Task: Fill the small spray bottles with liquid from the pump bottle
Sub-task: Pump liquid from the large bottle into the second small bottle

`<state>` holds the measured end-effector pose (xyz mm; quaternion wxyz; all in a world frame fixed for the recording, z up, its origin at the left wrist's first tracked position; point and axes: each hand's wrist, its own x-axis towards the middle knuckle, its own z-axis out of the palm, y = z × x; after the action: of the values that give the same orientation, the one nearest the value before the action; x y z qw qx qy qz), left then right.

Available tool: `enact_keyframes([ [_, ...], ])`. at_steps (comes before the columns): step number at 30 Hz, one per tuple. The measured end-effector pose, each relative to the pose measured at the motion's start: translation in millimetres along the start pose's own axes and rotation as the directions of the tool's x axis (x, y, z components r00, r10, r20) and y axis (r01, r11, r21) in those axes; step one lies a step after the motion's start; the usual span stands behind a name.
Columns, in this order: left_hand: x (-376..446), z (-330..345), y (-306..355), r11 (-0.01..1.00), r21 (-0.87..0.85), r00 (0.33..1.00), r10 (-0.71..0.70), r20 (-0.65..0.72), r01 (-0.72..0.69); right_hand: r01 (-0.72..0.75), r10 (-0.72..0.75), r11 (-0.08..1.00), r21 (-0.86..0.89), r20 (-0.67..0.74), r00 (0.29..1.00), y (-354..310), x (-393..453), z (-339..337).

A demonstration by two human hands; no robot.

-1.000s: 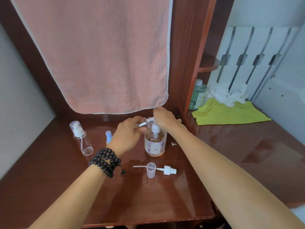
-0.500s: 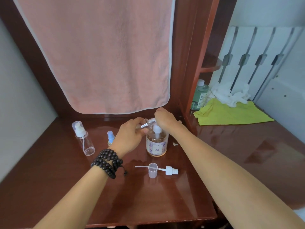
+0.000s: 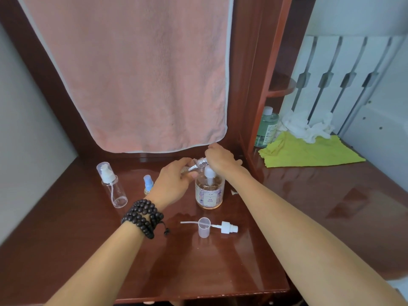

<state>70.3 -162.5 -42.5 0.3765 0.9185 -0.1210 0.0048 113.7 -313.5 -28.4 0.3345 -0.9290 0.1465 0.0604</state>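
The pump bottle (image 3: 209, 192) of pinkish liquid stands upright on the brown tabletop (image 3: 88, 250). My right hand (image 3: 220, 159) rests on top of its white pump head. My left hand (image 3: 174, 184) grips a small clear bottle (image 3: 197, 166), tilted with its open threaded neck up against the pump spout. The removed spray head (image 3: 228, 227) with its dip tube and a clear cap (image 3: 203, 227) lie in front of the pump bottle. An empty clear spray bottle (image 3: 112, 186) and a blue-capped small bottle (image 3: 148, 184) stand to the left.
A pink towel (image 3: 136, 69) hangs behind my hands. A wooden divider (image 3: 260, 120) rises on the right, with a green bottle (image 3: 266, 128), a yellow cloth (image 3: 309, 152) and crumpled white tissue (image 3: 306, 128) beyond it. The table's front edge (image 3: 198, 294) is near me.
Both hands keep their places at the pump bottle. The view has shifted slightly; nothing on the table has moved.
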Motion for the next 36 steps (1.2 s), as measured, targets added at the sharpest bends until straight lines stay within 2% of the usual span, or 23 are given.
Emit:
enact_keyframes([
  [4, 3, -1, 2, 0.999, 0.030, 0.999, 0.028, -0.018, -0.027, 0.024, -0.023, 1.000, -0.019, 0.016, 1.000, -3, 3, -7],
  [11, 4, 7, -4, 1.000, 0.026, 1.000, -0.013, 0.021, 0.012, -0.026, 0.025, 0.998, 0.048, 0.029, 0.999, 4, -1, 5],
  [19, 5, -2, 2, 0.999, 0.011, 0.999, 0.049, -0.002, -0.049, -0.026, 0.025, 1.000, 0.017, 0.054, 0.998, -5, 5, -7],
  [25, 3, 8, -1, 1.000, 0.028, 1.000, 0.002, 0.026, -0.003, -0.074, 0.073, 0.997, 0.013, 0.029, 0.997, 8, 0, -1],
  [36, 8, 1, -1, 0.998, 0.041, 0.998, 0.054, -0.012, -0.054, 0.001, -0.001, 1.000, 0.000, -0.022, 1.000, 5, 7, 0],
])
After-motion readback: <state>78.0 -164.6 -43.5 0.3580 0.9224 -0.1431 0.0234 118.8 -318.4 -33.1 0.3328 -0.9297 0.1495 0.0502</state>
